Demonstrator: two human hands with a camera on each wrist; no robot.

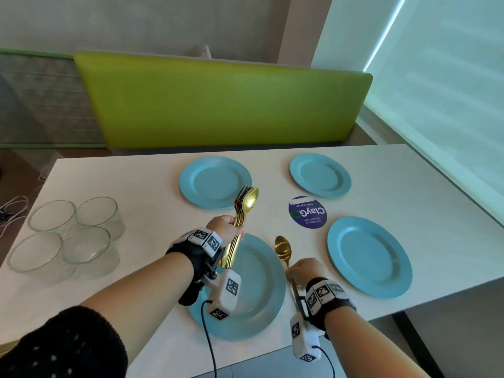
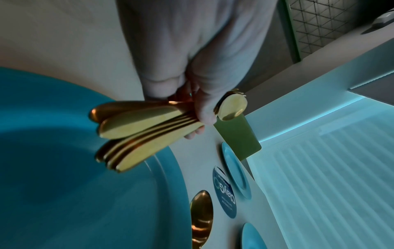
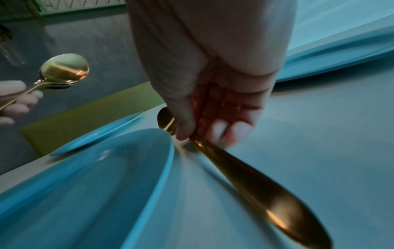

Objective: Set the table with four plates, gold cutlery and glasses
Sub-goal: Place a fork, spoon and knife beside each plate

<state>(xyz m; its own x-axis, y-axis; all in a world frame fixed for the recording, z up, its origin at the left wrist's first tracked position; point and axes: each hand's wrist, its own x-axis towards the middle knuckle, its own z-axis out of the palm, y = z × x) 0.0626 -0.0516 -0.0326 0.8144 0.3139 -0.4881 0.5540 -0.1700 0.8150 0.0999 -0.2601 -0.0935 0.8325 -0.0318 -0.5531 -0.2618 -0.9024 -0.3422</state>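
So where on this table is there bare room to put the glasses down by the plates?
Bare table lies between the glasses and the two left plates. A strip is free along the right edge beside the right plates. The middle is crowded: sticker, both hands, cutlery.

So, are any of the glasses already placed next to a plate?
No, all four glasses stand clustered at the table's left end, apart from the plates.

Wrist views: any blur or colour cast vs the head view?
Head view: sharp, evenly lit, wide-angle bend at the white table edge. Left wrist view: dim, blue-tinted, the left hand looks grey, the bundle of gold cutlery soft. Right wrist view: same cast, motion smear on the near blue plate and the single gold spoon in the right hand.
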